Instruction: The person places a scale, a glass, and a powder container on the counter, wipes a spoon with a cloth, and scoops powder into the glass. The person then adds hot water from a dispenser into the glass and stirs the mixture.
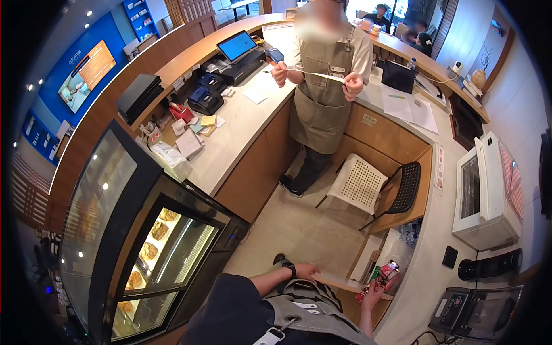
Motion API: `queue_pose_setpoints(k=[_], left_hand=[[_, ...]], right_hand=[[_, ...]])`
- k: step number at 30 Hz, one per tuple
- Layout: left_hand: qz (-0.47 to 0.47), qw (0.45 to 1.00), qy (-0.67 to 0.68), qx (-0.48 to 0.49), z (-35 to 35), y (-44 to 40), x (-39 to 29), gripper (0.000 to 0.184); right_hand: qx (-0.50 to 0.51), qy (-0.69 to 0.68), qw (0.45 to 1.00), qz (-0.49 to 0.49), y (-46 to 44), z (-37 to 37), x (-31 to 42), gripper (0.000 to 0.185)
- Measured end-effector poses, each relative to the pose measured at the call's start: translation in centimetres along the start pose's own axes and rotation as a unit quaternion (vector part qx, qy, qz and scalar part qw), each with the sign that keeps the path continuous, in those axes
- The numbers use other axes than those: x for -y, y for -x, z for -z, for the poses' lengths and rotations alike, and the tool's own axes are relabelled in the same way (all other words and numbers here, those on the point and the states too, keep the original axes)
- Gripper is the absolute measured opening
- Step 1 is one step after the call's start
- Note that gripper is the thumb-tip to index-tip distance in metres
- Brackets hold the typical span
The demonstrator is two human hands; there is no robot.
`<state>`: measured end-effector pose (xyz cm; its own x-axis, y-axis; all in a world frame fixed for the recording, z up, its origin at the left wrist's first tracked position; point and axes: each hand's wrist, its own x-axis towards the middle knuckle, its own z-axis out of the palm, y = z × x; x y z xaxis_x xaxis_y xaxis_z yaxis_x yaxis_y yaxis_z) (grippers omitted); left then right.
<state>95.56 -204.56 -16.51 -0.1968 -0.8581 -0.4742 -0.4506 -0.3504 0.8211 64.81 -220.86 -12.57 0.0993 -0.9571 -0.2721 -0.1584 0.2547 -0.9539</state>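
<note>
My right hand [374, 296] is closed around a shiny red packet with printed labels [367, 294], held over a pulled-out drawer [352, 286] below the right counter. Green and dark printed packs [384, 271] lie beside that hand, partly overlapping the red packet. My left hand [306, 271], below a black wristwatch [287, 265], is at the left end of the drawer's front edge. Its fingers look stretched out and hold nothing visible; whether they touch the wood I cannot tell. My grey apron [299, 310] hides part of the drawer front.
Ahead stands a person in an apron [325, 98], stretching a white strip between both hands. A white perforated chair [359, 179] and a black chair back [405, 187] are by the far cabinet. The lit pastry display case [155, 253] stands left; a white oven [489, 195] is right.
</note>
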Motion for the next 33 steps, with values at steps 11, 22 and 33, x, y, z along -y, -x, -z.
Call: queue_pose_setpoints(k=[11, 22, 33], left_hand=[[-0.187, 0.809, 0.374, -0.412, 28.3, 1.4, -8.6, 0.024], [-0.268, 0.705, 0.568, -0.329, 46.1, 3.1, -8.1, 0.02], [-0.244, 0.742, 0.532, -0.326, 47.8, 1.6, -6.0, 0.023]], right_hand=[[-0.14, 0.071, 0.988, 0.004, 1.0, -3.0, -0.8, 0.038], [-0.302, 0.028, 0.953, 0.022, 5.5, -11.8, -1.8, 0.041], [-0.279, 0.039, 0.958, -0.046, 6.0, -13.3, -0.4, 0.034]])
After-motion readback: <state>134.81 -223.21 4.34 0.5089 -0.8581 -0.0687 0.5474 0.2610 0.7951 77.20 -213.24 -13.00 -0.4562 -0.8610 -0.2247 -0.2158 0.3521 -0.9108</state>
